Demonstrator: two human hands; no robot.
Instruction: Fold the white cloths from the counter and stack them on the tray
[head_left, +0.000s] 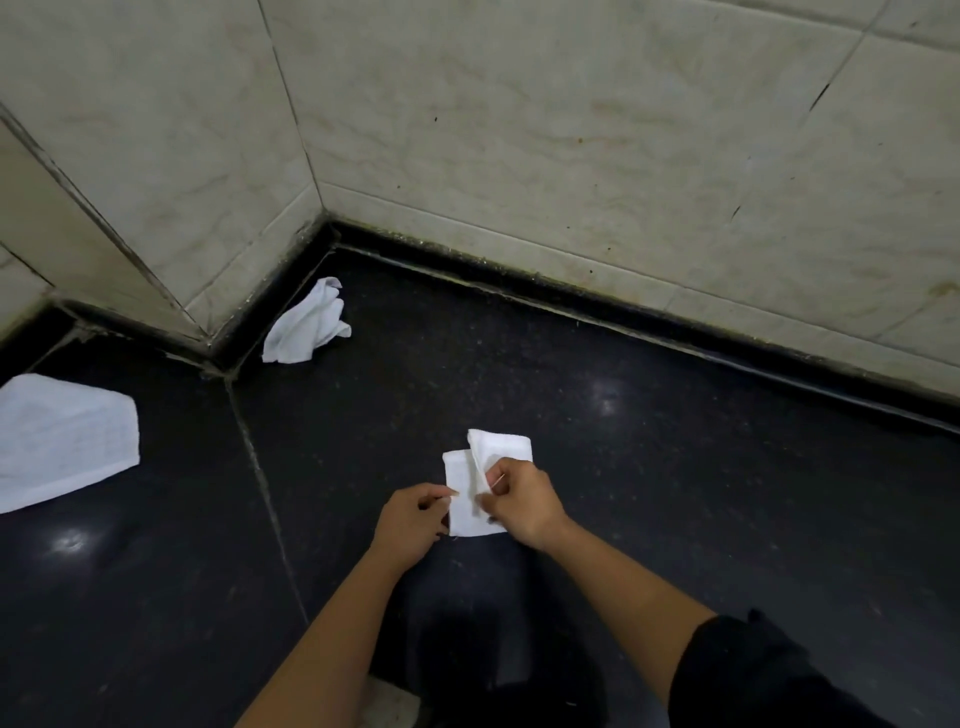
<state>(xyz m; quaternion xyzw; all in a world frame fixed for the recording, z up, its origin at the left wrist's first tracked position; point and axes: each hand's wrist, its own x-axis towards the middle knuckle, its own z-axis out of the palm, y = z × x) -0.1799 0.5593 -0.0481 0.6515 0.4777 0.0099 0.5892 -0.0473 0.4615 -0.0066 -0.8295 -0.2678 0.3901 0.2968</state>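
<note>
- Left hand (415, 519) pinches the small white cloth (465, 499) by its left edge on the counter (675, 493);
- right hand (522, 501), fingers curled, grips its folded flap;
- crumpled cloth (306, 322) waits in the corner

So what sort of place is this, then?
Likely a kitchen or utility corner, though I can't be sure. A dark polished counter meets pale tiled walls, and white cloths lie on it: a crumpled cloth, a flat cloth and a half-folded cloth.
</note>
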